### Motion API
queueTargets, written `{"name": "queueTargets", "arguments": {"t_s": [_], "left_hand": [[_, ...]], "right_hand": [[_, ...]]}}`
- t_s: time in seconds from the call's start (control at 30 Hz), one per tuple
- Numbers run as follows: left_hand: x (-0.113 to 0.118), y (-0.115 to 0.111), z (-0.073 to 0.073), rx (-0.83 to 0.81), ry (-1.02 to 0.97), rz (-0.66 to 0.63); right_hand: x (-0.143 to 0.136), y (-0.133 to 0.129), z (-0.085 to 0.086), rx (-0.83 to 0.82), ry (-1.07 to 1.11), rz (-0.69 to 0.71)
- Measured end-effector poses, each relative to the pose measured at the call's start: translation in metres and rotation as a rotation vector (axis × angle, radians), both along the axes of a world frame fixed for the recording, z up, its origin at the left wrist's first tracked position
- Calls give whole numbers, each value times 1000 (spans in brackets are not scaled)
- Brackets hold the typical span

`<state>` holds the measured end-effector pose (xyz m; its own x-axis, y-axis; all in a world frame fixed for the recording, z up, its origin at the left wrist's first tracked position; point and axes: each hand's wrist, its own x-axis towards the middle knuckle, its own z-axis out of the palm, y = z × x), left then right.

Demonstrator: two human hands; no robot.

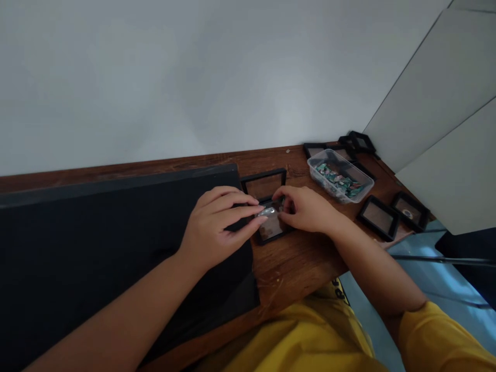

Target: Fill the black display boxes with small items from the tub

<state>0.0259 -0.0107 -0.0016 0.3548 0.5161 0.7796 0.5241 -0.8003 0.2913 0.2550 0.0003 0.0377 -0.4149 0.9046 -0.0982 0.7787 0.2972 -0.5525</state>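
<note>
two hands work: left grip (219, 227), fingers loosely extended; right grip (306, 209), curled. i cannot tell whether either pinches anything. two black-rimmed panels: one (271, 228) under the fingertips, see-through, a glossy patch (267, 211) between them; another (267, 185) just beyond. rightward, one clear tub (364, 191) of greenish pieces (338, 178).

Black case (271, 239) under the grip, brown wood-grain table (306, 258) around it, plain black mat (116, 232) to its left, green-and-white mixed pieces (341, 181) to its right, yellow shirt (306, 336) below.
</note>
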Motion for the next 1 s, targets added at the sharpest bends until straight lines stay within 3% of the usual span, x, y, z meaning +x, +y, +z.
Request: {"name": "queueTargets", "arguments": {"t_s": [0.27,0.47,0.6,0.73,0.83,1.0], "left_hand": [[5,1,-6,5,83,44],[-4,1,-2,-71,155,6],[-26,8,8,-380,335,-152],[-40,15,16,-824,594,-72],[-43,18,17,-930,599,-47],[-41,19,15,-968,547,-50]], "right_hand": [[8,3,-1,-33,190,46],[8,2,2,-41,143,58],[6,1,5,-11,84,37],[9,1,5,40,53,8],[12,3,5,24,29,20],[11,4,6,-37,-24,8]]}}
